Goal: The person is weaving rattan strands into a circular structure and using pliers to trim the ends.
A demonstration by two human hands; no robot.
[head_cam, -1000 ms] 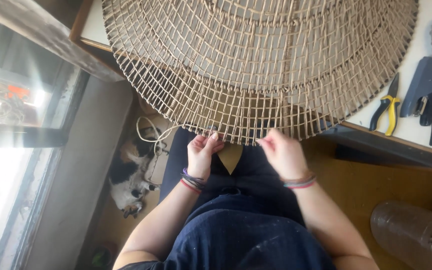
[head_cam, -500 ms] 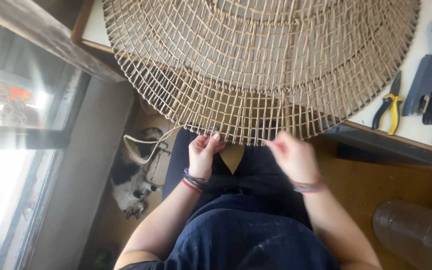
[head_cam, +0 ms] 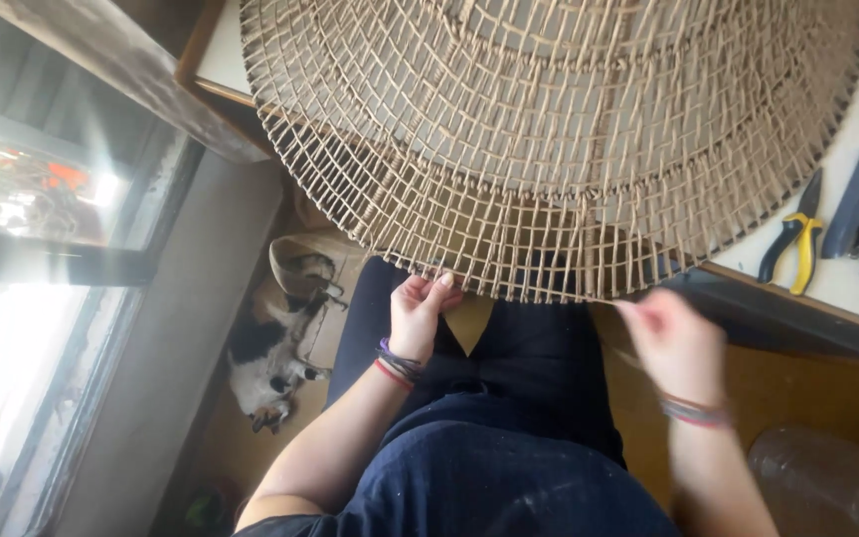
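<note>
The round woven cane mat [head_cam: 559, 129] overhangs the table edge [head_cam: 797, 298] above the lap. The left hand [head_cam: 418, 313] pinches its near rim — nearer of the two; the right hand [head_cam: 676, 343], blurred, sits just below the rim — grip unclear

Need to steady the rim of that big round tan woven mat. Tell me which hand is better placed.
Left. The left hand already touches the big round tan woven mat at its near edge; the right hand is blurred and just off the rim.
</note>
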